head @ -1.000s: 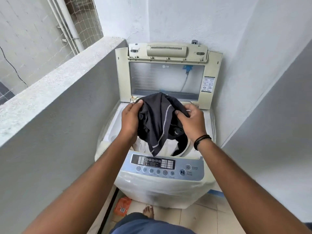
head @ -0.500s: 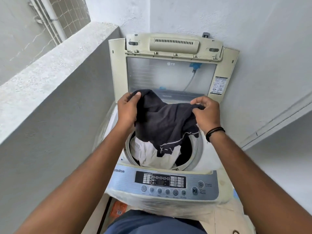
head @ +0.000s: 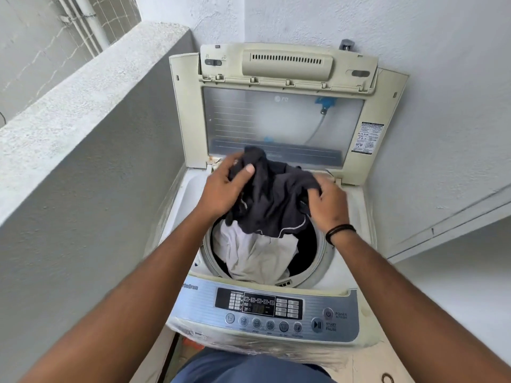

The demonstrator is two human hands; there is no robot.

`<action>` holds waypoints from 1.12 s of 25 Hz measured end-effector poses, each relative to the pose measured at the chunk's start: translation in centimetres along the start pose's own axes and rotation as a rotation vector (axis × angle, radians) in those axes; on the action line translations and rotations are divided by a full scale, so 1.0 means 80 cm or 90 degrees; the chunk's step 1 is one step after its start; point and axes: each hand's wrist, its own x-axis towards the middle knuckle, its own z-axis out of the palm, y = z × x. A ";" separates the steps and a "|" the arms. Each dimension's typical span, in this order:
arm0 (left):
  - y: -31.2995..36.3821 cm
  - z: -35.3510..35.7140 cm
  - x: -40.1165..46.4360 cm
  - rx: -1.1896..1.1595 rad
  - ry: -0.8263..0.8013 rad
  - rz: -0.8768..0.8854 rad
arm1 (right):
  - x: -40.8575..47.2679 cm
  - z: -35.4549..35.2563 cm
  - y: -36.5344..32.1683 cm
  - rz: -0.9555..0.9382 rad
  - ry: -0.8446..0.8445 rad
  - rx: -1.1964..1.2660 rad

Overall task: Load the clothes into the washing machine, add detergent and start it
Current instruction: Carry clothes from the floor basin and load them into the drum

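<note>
Top-loading washing machine (head: 340, 275), lid (head: 282, 117) swung up and standing upright at the back of the tub opening, its clear window facing the person.

Drum (head: 309, 252), the round opening just behind the control panel (head: 262, 308): partly filled. A pale grey-white garment (head: 257, 255) lies crumpled in it, covering most of the left and centre of the opening; dark drum interior shows to the right of that garment.

Dark garment (head: 273, 197), black with a thin pale trim line along its lower hem: held bunched above the rear half of the drum, its lower edge hanging onto the pale garment.

Left hand (head: 224, 189): at the drum's left rear rim, fingers curled round the upper left bunch of the dark garment, thumb pressed on the cloth.

Right hand (head: 329, 203): at the drum's right rear rim, fingers curled into the right side of the same garment. Black band (head: 340, 232) on that wrist.

Control panel: front edge of the machine, row of round buttons, start/pause button (head: 317, 324) at its right end, power button (head: 328, 313) just above that. Whether the display is lit, I cannot tell.
</note>
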 end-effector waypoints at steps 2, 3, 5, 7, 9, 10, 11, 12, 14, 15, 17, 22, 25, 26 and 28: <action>-0.043 0.002 -0.001 0.278 -0.245 -0.148 | -0.018 0.025 0.030 -0.006 -0.362 -0.183; -0.066 0.003 -0.003 0.385 -0.348 -0.211 | -0.031 0.038 0.044 -0.013 -0.502 -0.243; -0.111 0.009 -0.013 0.433 -0.402 -0.269 | -0.050 0.057 0.066 -0.008 -0.636 -0.256; -0.144 0.016 -0.019 0.363 -0.325 -0.270 | -0.053 0.065 0.077 -0.009 -0.703 -0.224; -0.151 0.025 -0.015 0.266 -0.187 -0.248 | -0.040 0.069 0.082 0.018 -0.774 -0.174; -0.150 0.029 -0.011 0.226 -0.108 -0.218 | -0.035 0.071 0.080 0.041 -0.781 -0.134; -0.149 0.033 -0.005 0.204 -0.035 -0.178 | -0.034 0.076 0.077 0.077 -0.754 -0.071; -0.149 0.038 0.001 0.206 0.023 -0.131 | -0.037 0.084 0.074 0.132 -0.701 0.000; -0.162 0.050 0.010 0.339 0.080 -0.039 | -0.056 0.107 0.069 0.186 -0.613 0.020; -0.171 0.059 0.010 0.411 0.078 -0.009 | -0.070 0.121 0.067 0.166 -0.666 -0.033; -0.192 0.074 0.009 0.464 -0.028 0.020 | -0.093 0.149 0.069 0.137 -0.850 -0.120; -0.254 0.097 0.006 0.576 -0.552 -0.221 | -0.062 0.175 0.096 0.172 -0.544 -0.028; -0.266 0.107 0.001 0.624 -0.609 -0.292 | -0.038 0.187 0.121 0.001 -0.578 -0.312; -0.265 0.109 -0.001 0.643 -0.617 -0.306 | -0.037 0.194 0.128 -0.017 -0.635 -0.421; -0.272 0.108 0.002 0.703 -0.635 -0.319 | -0.044 0.209 0.147 -0.019 -0.687 -0.592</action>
